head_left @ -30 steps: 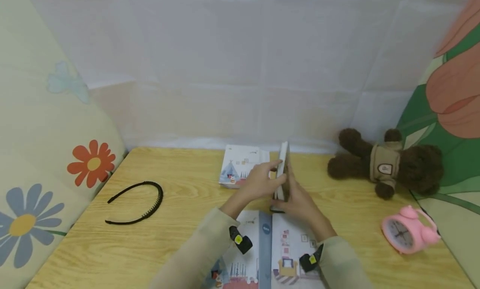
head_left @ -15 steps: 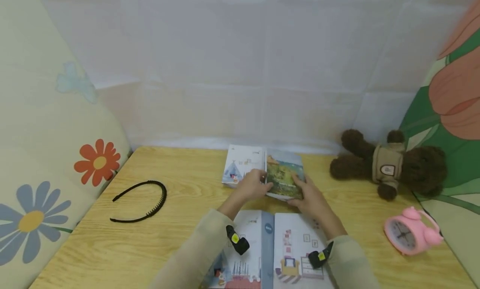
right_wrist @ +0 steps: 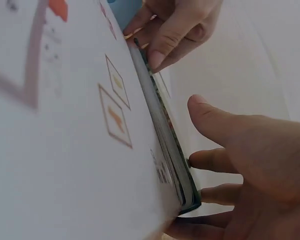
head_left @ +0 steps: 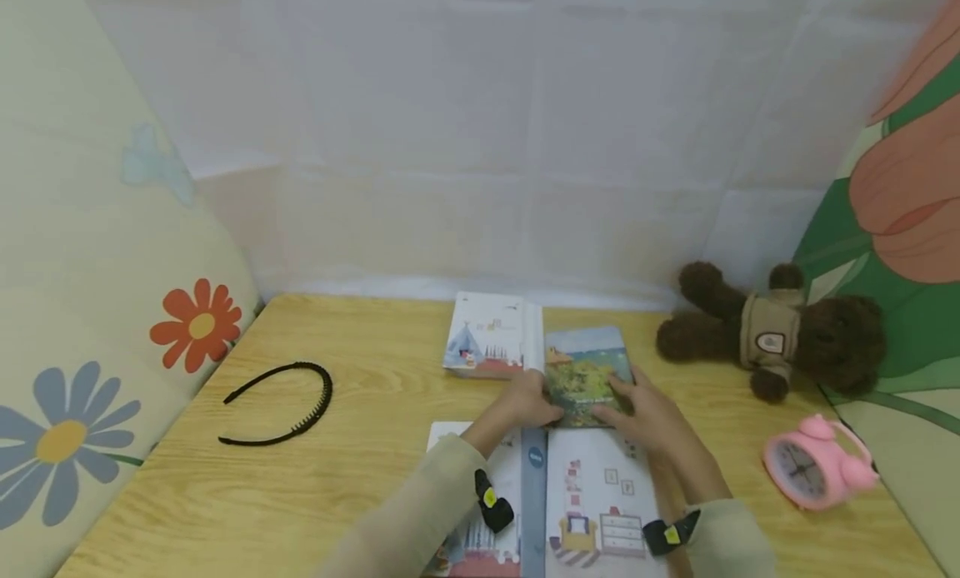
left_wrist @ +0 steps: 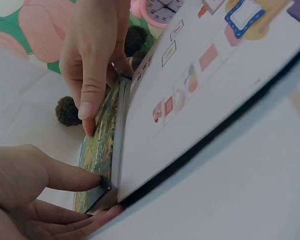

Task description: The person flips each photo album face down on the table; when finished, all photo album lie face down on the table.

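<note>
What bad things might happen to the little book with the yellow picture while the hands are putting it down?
1. The small book lies partly on the big open book, so it might tilt or slide off that edge.
2. The left hand and right hand grip only its near corners, so it may slip or a corner may bend.
3. It sits right beside the white book, so a push could bump that one.

Beige sleeves (head_left: 420,511), black-yellow wrist cameras (head_left: 495,505)

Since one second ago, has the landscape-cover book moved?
Yes. The landscape-cover book stood on edge; now it lies flat, cover up, beside the white book.
</note>
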`<move>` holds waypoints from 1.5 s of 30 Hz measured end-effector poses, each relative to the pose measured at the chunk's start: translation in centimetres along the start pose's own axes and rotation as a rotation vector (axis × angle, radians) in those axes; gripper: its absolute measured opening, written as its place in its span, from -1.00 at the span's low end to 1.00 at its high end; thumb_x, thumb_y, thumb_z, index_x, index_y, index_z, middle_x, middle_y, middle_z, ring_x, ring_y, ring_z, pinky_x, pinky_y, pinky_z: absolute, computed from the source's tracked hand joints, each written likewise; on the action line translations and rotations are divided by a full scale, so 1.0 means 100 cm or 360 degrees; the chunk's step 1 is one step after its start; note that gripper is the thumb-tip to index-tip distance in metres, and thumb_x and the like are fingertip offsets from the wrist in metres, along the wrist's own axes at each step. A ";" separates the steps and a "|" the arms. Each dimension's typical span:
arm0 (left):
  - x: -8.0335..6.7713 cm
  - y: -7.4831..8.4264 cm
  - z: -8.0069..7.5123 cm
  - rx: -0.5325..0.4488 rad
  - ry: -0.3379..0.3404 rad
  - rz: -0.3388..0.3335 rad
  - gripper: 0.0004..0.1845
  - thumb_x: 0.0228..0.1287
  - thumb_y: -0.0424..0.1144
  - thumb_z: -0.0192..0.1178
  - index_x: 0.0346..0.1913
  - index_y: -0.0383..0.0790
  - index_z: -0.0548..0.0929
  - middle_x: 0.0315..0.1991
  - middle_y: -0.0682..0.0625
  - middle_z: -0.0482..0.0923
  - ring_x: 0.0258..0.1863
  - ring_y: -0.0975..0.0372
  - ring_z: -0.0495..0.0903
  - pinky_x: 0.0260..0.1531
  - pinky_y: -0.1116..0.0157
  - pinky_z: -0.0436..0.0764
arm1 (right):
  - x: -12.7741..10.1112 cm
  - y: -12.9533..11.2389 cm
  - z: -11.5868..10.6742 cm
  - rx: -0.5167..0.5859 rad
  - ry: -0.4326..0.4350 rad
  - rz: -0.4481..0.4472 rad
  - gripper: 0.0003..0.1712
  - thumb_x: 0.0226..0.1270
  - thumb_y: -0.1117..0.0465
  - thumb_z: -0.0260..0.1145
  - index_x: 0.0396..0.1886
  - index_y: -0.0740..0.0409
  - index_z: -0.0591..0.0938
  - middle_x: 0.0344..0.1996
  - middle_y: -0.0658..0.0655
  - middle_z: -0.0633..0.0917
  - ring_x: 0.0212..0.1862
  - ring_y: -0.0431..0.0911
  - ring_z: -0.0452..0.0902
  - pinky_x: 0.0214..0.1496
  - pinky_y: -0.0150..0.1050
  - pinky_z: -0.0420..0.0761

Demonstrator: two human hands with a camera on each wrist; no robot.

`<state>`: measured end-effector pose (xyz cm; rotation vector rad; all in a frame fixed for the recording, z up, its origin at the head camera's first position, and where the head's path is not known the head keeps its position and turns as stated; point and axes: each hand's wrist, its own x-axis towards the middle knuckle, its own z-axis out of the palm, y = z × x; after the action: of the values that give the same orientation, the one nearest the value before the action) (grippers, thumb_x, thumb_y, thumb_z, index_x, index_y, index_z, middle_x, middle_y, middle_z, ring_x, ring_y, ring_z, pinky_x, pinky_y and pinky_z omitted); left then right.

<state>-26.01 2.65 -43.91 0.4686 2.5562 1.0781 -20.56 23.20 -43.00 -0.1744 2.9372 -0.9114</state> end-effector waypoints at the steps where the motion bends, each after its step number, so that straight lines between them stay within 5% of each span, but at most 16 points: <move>1: -0.001 0.000 0.001 -0.0001 0.0005 0.0007 -0.84 0.05 -0.29 0.35 -0.46 -0.33 0.62 -0.64 -0.03 0.53 -0.65 0.22 0.46 -0.63 0.34 0.44 | -0.001 0.001 -0.001 -0.0007 0.0002 0.0003 -0.19 0.27 -0.16 0.22 0.38 0.21 0.28 0.45 0.39 -0.04 0.35 0.42 0.01 0.29 0.31 0.13; 9: -0.004 0.000 -0.002 0.0160 0.0117 -0.0098 -0.75 0.03 -0.16 0.39 -0.42 -0.26 0.58 -0.55 -0.03 0.51 -0.60 0.19 0.44 -0.64 0.29 0.42 | 0.000 -0.004 -0.005 -0.0113 -0.0022 0.0037 -0.35 0.40 -0.15 0.05 0.36 0.08 0.34 0.43 0.40 0.02 0.33 0.44 0.05 0.23 0.38 0.14; 12: -0.004 -0.004 -0.013 0.0237 0.0181 -0.0130 -0.58 0.02 -0.07 0.40 -0.17 -0.31 0.58 -0.45 -0.04 0.54 -0.50 0.17 0.48 -0.53 0.24 0.48 | 0.003 -0.009 -0.007 -0.0154 -0.0045 0.0037 -0.42 0.44 -0.14 -0.01 0.31 0.06 0.43 0.35 0.34 0.29 0.27 0.37 0.24 0.18 0.34 0.26; 16: -0.002 -0.017 -0.039 0.0214 0.0325 -0.0035 -0.41 0.08 -0.08 0.35 0.11 -0.35 0.49 -0.37 -0.03 0.60 -0.42 0.18 0.55 -0.37 0.24 0.55 | 0.016 -0.018 -0.007 -0.0219 0.0005 -0.0044 -0.38 0.39 -0.13 0.08 0.26 0.19 0.46 0.15 0.32 0.53 0.15 0.29 0.43 0.10 0.24 0.41; 20: -0.005 -0.036 -0.067 0.0163 0.0545 -0.0005 -0.47 0.11 -0.14 0.33 0.10 -0.35 0.51 -0.24 -0.14 0.62 -0.29 0.09 0.60 -0.28 0.18 0.60 | 0.039 -0.040 0.001 -0.0264 0.0007 -0.0127 -0.17 0.30 -0.17 0.18 0.37 0.29 0.27 0.26 0.44 0.36 0.27 0.35 0.24 0.24 0.30 0.25; 25: -0.010 -0.059 -0.084 0.0198 0.0805 -0.0185 -0.34 -0.02 -0.11 0.42 0.16 -0.31 0.49 0.15 -0.33 0.37 0.14 -0.11 0.34 0.03 -0.01 0.48 | 0.070 -0.063 0.022 -0.0265 -0.0075 -0.0257 0.07 0.17 -0.24 0.27 0.45 0.28 0.06 0.35 0.47 0.20 0.35 0.36 0.09 0.33 0.27 0.11; 28: -0.010 -0.068 -0.085 0.0178 0.0774 -0.0241 -0.10 -0.12 0.00 0.48 0.32 -0.23 0.35 0.26 -0.32 0.23 0.24 -0.12 0.19 0.12 -0.06 0.40 | 0.083 -0.068 0.036 -0.0276 -0.0102 -0.0290 0.19 0.07 -0.26 0.35 0.48 0.26 -0.02 0.36 0.45 0.19 0.37 0.32 0.09 0.37 0.22 0.09; 34: -0.004 -0.077 -0.081 0.0053 0.0586 -0.0162 0.24 -0.33 0.10 0.56 0.46 -0.16 0.09 0.33 -0.22 0.22 0.34 -0.09 0.12 0.22 -0.06 0.31 | 0.097 -0.073 0.053 -0.0419 -0.0079 -0.0311 0.24 -0.04 -0.30 0.40 0.47 0.24 0.05 0.34 0.45 0.22 0.37 0.30 0.10 0.39 0.19 0.05; 45: 0.002 -0.085 -0.083 0.0059 0.0455 -0.0065 0.00 -0.13 -0.24 0.50 0.38 -0.43 0.17 0.31 -0.34 0.25 0.26 -0.09 0.31 0.29 0.07 0.28 | 0.105 -0.080 0.075 -0.0690 -0.0034 -0.0366 -0.10 0.17 -0.30 0.24 0.41 0.04 0.28 0.28 0.35 0.38 0.36 0.23 0.17 0.41 0.21 -0.02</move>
<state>-31.07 -8.05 -44.62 0.2870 2.8226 1.1581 -29.61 11.06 -44.91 -0.5461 3.0945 -0.2687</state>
